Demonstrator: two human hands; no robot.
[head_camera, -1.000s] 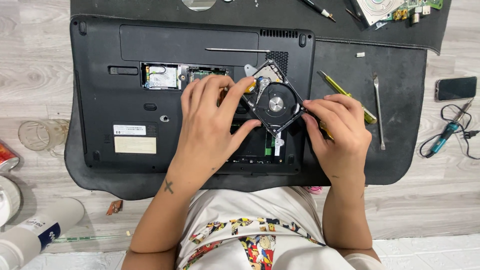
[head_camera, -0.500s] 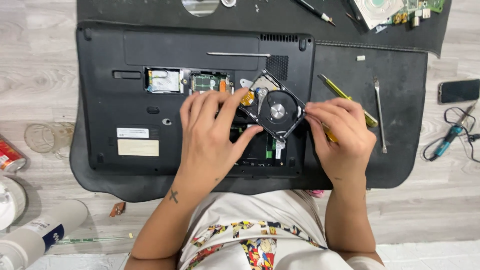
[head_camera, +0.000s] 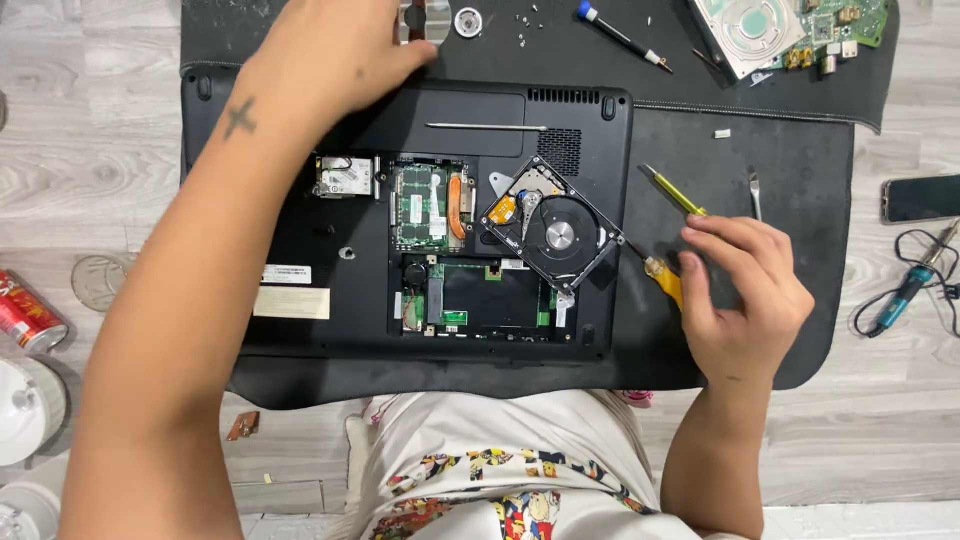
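The left hand runs off the top edge, its fingertips hidden over a shiny part that is itself cut off there. The right hand covers most of the yellow-handled screwdriver. Tiny screws are too small to tell apart.

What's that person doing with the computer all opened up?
A person is taking apart an upside-down black laptop on a dark mat. An opened hard drive, its shiny round disk showing, lies tilted on the laptop's open bottom. The right hand holds a yellow screwdriver just beside the drive. The left hand reaches up past the laptop toward a shiny disk at the top of the mat. Another screwdriver and tiny screws lie nearby.
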